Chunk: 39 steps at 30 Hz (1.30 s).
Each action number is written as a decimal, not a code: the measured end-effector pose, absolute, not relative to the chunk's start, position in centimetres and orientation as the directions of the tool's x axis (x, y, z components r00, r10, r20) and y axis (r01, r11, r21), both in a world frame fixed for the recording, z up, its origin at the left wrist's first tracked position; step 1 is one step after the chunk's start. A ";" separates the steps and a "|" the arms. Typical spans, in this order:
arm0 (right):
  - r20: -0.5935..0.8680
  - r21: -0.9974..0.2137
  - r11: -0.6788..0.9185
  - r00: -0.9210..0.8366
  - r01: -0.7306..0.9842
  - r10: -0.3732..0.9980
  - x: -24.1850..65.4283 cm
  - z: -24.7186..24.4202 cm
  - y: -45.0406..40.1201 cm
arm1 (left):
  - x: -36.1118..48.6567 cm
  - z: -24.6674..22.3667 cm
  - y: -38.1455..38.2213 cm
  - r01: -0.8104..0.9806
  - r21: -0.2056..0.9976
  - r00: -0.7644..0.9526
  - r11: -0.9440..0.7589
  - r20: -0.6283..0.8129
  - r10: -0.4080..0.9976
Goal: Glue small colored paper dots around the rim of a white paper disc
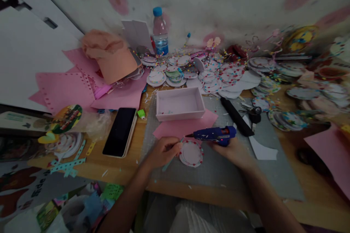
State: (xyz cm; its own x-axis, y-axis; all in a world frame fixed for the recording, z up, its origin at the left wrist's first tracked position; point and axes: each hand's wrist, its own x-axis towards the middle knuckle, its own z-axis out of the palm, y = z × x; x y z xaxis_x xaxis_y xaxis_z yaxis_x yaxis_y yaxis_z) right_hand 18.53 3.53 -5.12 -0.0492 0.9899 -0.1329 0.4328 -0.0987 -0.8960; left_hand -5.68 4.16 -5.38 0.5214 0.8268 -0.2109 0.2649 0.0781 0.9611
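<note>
Lower centre of the frame: the right hand (229,151) grips the handle of a dark-blue plastic glue gun (209,134), presumably rigid and hot-nozzled; the left hand (163,151) pinches a narrow pale-blue strip (168,164), probably light and pliable. Between them, a round white disc with a red-dotted rim (191,153) appears light and easily creased, best held by its edge. A flat grey cutting mat (276,174) covers part of the wooden table (191,193); a pale pink-spotted wall (197,0) spans the top.

Glue gun (211,134) blue; disc (191,153) pale with red dots; strip (167,165) light teal.
</note>
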 end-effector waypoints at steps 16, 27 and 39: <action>-0.133 -0.866 -0.075 -0.084 0.494 0.987 18.4 -4.7 3.6 | -5.7 -5.5 4.3 0.242 0.968 0.523 0.059 -0.181 0.833; -0.098 -0.907 -0.048 -0.099 0.418 0.990 18.6 -5.7 3.6 | -5.8 -5.6 4.3 0.249 0.967 0.523 0.050 -0.178 0.834; -0.061 -0.857 -0.079 0.051 0.510 0.997 20.7 -6.2 1.8 | -6.0 -5.9 4.3 0.216 0.974 0.497 0.067 -0.168 0.852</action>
State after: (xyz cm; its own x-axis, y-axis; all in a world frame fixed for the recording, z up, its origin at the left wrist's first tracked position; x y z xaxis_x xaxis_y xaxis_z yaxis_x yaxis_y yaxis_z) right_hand 20.69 1.84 -6.16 0.0512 0.9968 -0.0613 0.5097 -0.0788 -0.8567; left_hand -5.99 4.29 -5.86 0.4967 0.8515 -0.1681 0.2157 0.0666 0.9742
